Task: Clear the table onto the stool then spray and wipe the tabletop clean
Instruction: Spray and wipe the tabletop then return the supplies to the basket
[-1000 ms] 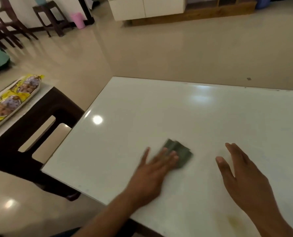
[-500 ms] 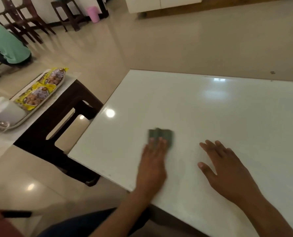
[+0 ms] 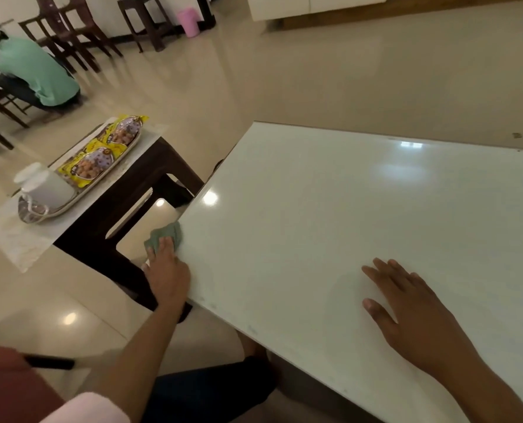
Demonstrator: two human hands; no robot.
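Tabletop (image 3: pixel 360 215) fills the right half of the view, a glossy white slab with window glare near its far edge and faint smears toward the near corner. Floor (image 3: pixel 315 71) of pale polished tile stretches beyond it to a white cabinet (image 3: pixel 315 6) on a wooden base at the far wall. Left of the table, just beside its left edge, stands the dark wooden stool (image 3: pixel 126 209) with a pale marble top. On that top lies an oval metal tray (image 3: pixel 55 209) carrying two yellow snack packets (image 3: pixel 101 154) and a white mug (image 3: pixel 45 187) with its lid on; something glassy sits in front of the mug, too blurred to name. Farther back on the left a person in a green shirt (image 3: pixel 37 74) sits among dark wooden chairs (image 3: pixel 71 35), and a pink bin (image 3: pixel 188 21) stands by the wall.

The right hand (image 3: pixel 412 309) lies flat on the tabletop near the front edge, fingers spread and straight, holding nothing. The left hand (image 3: pixel 167 270) reaches over the table's left edge, fingers extended and pressing down on the grey-green cloth (image 3: pixel 165 235), which is bunched right at the edge, partly hanging past it. Stool and table edge sit close together just beyond the cloth. A pink sleeve (image 3: pixel 86 407) shows at the bottom left.
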